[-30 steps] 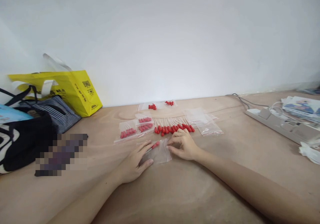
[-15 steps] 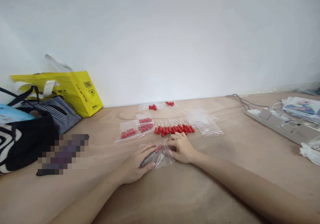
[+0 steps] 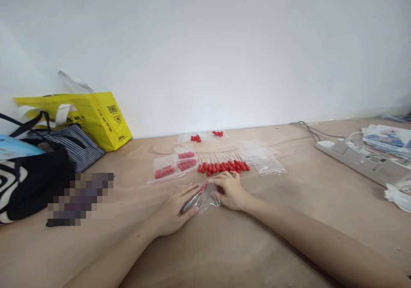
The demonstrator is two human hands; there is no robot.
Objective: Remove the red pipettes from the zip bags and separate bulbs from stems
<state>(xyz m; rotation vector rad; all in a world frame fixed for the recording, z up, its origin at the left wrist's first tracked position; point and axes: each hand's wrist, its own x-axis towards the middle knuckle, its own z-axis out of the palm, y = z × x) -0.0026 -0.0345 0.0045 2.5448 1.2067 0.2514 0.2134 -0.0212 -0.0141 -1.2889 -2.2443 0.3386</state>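
Note:
A clear zip bag (image 3: 208, 200) is between my hands, low over the table. My left hand (image 3: 175, 211) is closed around a dark, slim, pen-like tool (image 3: 190, 203) and touches the bag's left side. Something small and red (image 3: 203, 187) shows by its fingertips; I cannot tell whether it is in the bag. My right hand (image 3: 231, 191) pinches the bag's right upper edge, fingers bent. Just beyond lies a row of white sticks with red heads (image 3: 221, 167). Left of them are filled zip bags (image 3: 165, 171) with red heads inside.
Flat clear bags (image 3: 269, 166) lie right of the sticks, and more red-headed sticks (image 3: 196, 138) by the wall. Yellow and striped bags (image 3: 105, 121) stand at left, near a blurred dark object (image 3: 85, 198). A power strip (image 3: 353, 161) with cables and papers (image 3: 387, 138) occupy the right.
My right hand has shifted slightly left, towards my left hand, and the zip bag between them is drawn in and narrower. My left hand is almost unmoved.

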